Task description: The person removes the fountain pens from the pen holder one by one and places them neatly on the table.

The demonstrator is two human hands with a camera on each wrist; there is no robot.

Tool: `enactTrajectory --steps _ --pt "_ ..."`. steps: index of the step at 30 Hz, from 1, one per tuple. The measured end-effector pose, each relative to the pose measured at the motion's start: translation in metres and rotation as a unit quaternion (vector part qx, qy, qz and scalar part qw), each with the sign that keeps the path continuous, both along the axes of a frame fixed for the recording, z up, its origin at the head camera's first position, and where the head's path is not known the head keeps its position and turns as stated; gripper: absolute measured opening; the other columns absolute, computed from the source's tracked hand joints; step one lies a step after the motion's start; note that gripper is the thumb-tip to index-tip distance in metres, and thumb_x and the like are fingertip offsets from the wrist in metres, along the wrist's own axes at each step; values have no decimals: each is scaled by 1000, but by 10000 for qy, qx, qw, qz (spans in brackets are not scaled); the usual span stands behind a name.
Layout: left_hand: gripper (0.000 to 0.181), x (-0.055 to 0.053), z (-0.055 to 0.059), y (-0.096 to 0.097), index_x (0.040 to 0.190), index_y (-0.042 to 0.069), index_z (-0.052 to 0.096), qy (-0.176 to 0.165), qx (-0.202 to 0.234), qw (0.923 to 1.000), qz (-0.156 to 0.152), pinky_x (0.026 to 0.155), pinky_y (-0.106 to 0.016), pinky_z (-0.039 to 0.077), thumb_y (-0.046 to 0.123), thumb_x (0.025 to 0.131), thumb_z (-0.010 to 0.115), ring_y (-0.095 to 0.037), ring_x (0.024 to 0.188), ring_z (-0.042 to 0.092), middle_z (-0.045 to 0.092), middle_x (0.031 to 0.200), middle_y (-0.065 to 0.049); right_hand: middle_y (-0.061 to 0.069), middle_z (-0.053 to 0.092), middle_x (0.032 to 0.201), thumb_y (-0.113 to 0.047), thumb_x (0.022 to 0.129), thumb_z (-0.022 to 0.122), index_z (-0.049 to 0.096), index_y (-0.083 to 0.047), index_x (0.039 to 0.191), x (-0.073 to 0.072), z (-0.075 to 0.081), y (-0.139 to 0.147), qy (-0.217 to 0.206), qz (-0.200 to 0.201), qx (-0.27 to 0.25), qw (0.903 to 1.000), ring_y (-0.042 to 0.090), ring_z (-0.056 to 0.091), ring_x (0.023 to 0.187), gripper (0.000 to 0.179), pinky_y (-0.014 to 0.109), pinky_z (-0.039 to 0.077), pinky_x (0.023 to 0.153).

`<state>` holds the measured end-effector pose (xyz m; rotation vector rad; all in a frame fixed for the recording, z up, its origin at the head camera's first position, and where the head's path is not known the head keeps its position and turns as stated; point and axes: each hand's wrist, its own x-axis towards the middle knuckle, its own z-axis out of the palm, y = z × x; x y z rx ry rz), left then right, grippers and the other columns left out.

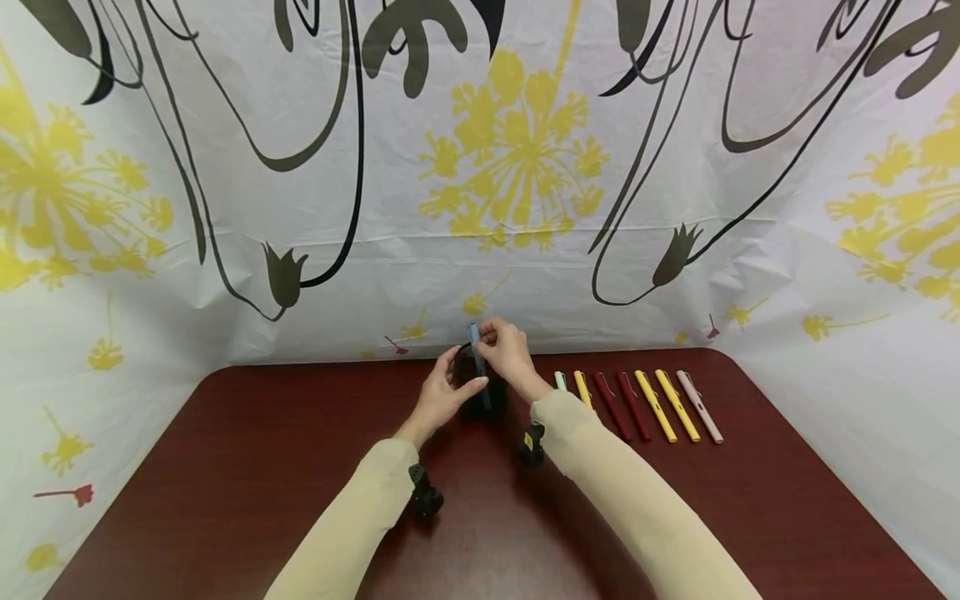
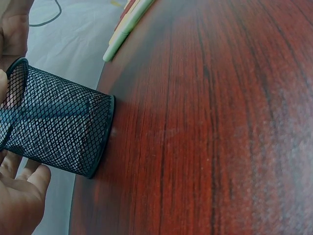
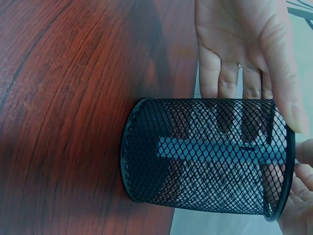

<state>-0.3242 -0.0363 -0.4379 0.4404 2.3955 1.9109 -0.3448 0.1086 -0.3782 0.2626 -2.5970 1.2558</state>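
Note:
A black mesh pen cup stands upright near the table's back edge. My left hand grips it from the left, with the thumb at the rim and the fingers behind the mesh, as the right wrist view shows. Over the cup's mouth, my right hand pinches a blue pen near its top. Most of that pen hangs inside the cup, seen through the mesh, its lower end a little above the base.
To the right lies a row of pens: a light green pen, yellow pens, dark red pens and a pale pink pen. The brown table meets a patterned cloth behind. My right forearm passes in front of the row's near end.

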Motion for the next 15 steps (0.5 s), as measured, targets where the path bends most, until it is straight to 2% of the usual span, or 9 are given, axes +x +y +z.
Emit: enactTrajectory --steps 3,4,10,11,15 --pt "82 0 0 0 150 11 22 66 -50 10000 30 102 -47 40 33 87 69 -34 131 41 35 147 -18 15 67 98 -7 89 65 62 0 108 1 1 4 74 -39 -202 9998 25 65 90 21 34 55 77" --pt "81 4 4 0 150 9 22 44 -41 10000 18 102 -48 40 31 87 68 -35 131 41 34 148 -19 15 67 98 -7 89 65 62 0 109 1 1 6 103 -64 -260 9996 26 65 91 22 35 55 77" --pt "81 5 4 1 149 10 23 29 -36 10000 82 103 -50 38 32 86 69 -37 131 40 33 149 -18 18 67 101 -8 88 66 61 0 112 1 6 15 222 -216 -725 9969 27 66 92 26 35 56 76" --pt "82 2 0 1 149 11 23 63 -54 9999 113 103 -50 39 33 86 70 -36 131 40 34 149 -17 18 67 102 -8 88 66 61 0 112 2 7 17 222 -234 -837 9960 28 66 91 26 35 56 76" --pt "81 2 1 2 149 12 25 5 -70 9998 180 104 -48 38 34 85 70 -34 132 40 34 149 -15 20 66 103 -7 88 65 60 2 113 4 13 25 210 -274 -1391 9897 29 65 91 27 37 55 77"
